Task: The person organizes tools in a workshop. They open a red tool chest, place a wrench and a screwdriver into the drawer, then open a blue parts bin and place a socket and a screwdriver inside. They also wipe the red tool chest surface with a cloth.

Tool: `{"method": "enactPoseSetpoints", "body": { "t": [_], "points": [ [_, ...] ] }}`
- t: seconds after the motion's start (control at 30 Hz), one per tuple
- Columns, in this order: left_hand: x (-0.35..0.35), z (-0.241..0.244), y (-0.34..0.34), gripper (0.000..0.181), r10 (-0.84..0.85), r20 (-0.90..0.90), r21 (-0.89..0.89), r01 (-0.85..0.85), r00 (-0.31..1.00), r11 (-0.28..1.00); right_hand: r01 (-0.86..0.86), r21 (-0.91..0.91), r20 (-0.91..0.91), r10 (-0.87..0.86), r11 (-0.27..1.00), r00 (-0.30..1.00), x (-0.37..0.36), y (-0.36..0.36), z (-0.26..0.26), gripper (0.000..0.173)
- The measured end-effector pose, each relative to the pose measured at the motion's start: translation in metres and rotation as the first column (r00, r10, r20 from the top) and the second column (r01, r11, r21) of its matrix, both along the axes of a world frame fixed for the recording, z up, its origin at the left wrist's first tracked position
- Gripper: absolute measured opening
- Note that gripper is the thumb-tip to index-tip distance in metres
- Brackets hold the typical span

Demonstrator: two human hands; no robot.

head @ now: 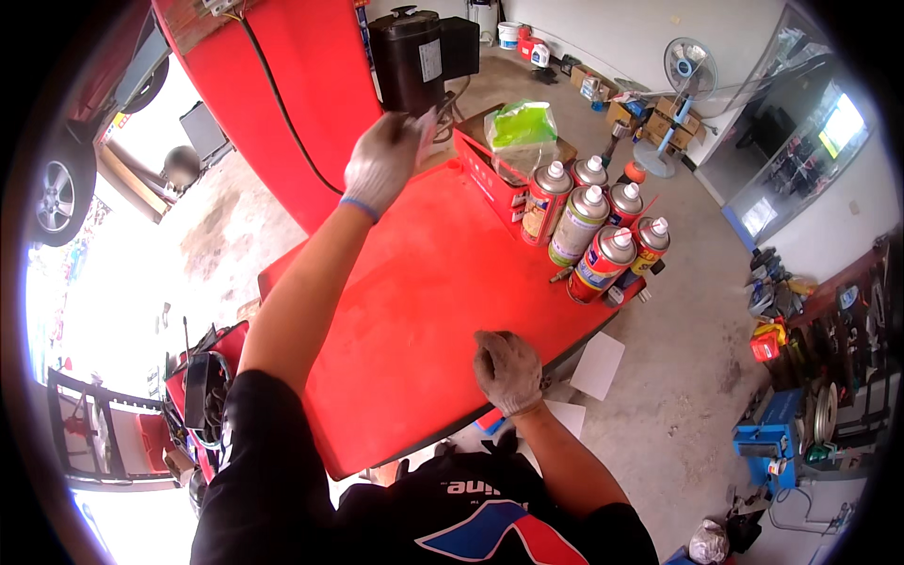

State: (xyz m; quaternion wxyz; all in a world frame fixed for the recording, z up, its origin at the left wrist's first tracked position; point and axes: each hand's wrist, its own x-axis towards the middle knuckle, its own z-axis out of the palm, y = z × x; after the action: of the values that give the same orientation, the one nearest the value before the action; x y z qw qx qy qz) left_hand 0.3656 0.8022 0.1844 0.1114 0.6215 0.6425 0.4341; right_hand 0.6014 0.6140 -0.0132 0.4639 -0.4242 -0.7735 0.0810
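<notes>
My left hand (385, 159), in a whitish knit work glove with a blue cuff edge, is raised over the far left edge of the red tabletop (402, 304). A thin, pale pinkish piece (427, 131), blurred, is pinched at its fingertips. My right hand (507, 371), in a soiled grey glove, is curled above the near right edge of the tabletop; whether anything is inside its fingers cannot be seen. Several aerosol spray cans (579, 222) stand upright at the far right corner, beside a red box (491, 183) with a green and clear plastic bag (522, 131) on it.
A red upright panel (296, 92) with a hanging black cable borders the table's far left. Beyond stand a black drum (406, 56) and a pedestal fan (685, 70). White sheets (598, 365) lie below the right edge. A person crouches at left in the distance.
</notes>
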Motion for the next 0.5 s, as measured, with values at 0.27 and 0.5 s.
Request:
{"method": "enactPoseSetpoints", "body": {
  "t": [0.27, 0.5],
  "points": [
    [0.036, 0.024, 0.139, 0.036, -0.011, -0.675, -0.087, -0.066, 0.738, 0.994, 0.001, 0.044, -0.007, -0.001, 0.999, 1.0, 0.001, 0.002, -0.001, 0.03],
    [0.027, -0.044, 0.177, 0.034, -0.283, -0.621, -0.16, 0.235, 0.731, 0.959, 0.0, 0.005, -0.023, 0.0, 1.0, 1.0, 0.0, 0.0, 0.001, 0.033]
  ]
}}
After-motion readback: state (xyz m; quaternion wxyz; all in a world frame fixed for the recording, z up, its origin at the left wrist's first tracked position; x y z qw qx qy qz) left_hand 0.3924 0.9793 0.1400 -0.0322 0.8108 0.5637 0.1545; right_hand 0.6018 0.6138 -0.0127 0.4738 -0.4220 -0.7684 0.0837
